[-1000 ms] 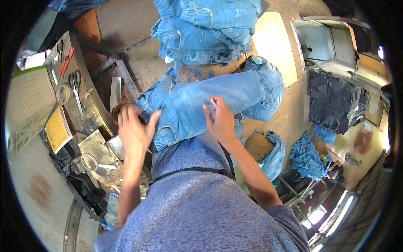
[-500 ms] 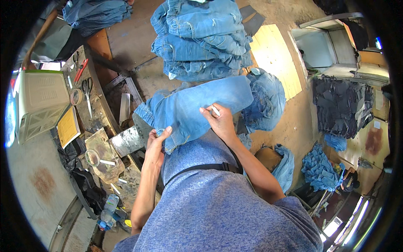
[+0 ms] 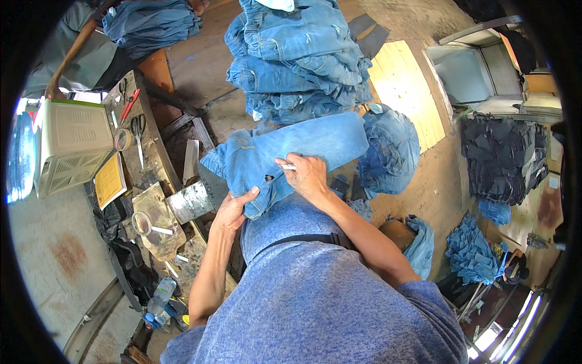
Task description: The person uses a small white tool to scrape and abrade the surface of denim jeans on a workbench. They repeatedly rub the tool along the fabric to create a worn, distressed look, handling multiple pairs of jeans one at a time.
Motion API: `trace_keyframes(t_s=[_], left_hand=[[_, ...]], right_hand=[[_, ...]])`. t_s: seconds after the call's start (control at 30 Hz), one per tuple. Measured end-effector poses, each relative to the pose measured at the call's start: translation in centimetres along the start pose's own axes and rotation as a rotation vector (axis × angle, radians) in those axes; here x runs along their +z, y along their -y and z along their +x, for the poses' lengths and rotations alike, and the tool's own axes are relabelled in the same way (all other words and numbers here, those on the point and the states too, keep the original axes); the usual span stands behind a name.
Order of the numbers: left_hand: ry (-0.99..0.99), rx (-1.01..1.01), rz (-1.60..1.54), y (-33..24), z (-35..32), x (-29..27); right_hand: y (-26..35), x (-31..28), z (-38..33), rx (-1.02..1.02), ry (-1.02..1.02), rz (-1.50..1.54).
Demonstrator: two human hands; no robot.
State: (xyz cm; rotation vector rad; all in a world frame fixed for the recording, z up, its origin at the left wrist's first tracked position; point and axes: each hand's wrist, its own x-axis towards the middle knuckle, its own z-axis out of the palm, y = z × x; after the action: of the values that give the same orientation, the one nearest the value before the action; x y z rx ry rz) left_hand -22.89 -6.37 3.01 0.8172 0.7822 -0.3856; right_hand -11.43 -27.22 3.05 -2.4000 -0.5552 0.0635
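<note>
Bare earth and a patch of yellow board flooring [image 3: 403, 91] spread out below me, with a cluttered wooden workbench [image 3: 151, 164] running along my left. Across my lap lies a folded pair of light blue denim jeans [image 3: 291, 158], its waist end pointing left toward the bench. My left hand [image 3: 233, 209] grips the lower edge of the jeans near that end, thumb on top and fingers curled under the cloth. My right hand [image 3: 309, 176] rests on top of the jeans near the middle, fingers closed around a small white stick [image 3: 288, 166] that looks like chalk, its tip touching the fabric. My 2 hands are apart, both on the same garment. Just beyond the jeans rises a tall stack of blue denim garments [image 3: 300, 57]. To the right of my hands sits a rounded bundle of blue denim [image 3: 391, 148]. On the bench I see black-handled scissors [image 3: 138, 130], a yellow notebook [image 3: 110, 181] and a white plastic box [image 3: 70, 145].
</note>
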Motion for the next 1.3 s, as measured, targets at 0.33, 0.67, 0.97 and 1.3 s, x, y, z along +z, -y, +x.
trace_keyframes(t_s=[0.33, 0.67, 0.97, 1.3], left_hand=[[0.05, -0.015, -0.072, -0.1, -0.1, -0.4], [0.044, -0.036, 0.153, -0.8, 0.1, 1.3], [0.011, -0.006, 0.202, -0.8, -0.1, 1.5], [0.046, -0.008, 0.251, -1.0, -0.3, 1.0]], right_hand=[[0.5, -1.2, 1.2, 0.22, 0.336, -0.007], [2.6, -2.2, -1.3, 0.51, 0.549, 0.607], [2.1, -1.0, -2.2, 0.498, 0.521, 0.711], [1.9, -1.4, -2.6, 0.777, 0.541, 0.945]])
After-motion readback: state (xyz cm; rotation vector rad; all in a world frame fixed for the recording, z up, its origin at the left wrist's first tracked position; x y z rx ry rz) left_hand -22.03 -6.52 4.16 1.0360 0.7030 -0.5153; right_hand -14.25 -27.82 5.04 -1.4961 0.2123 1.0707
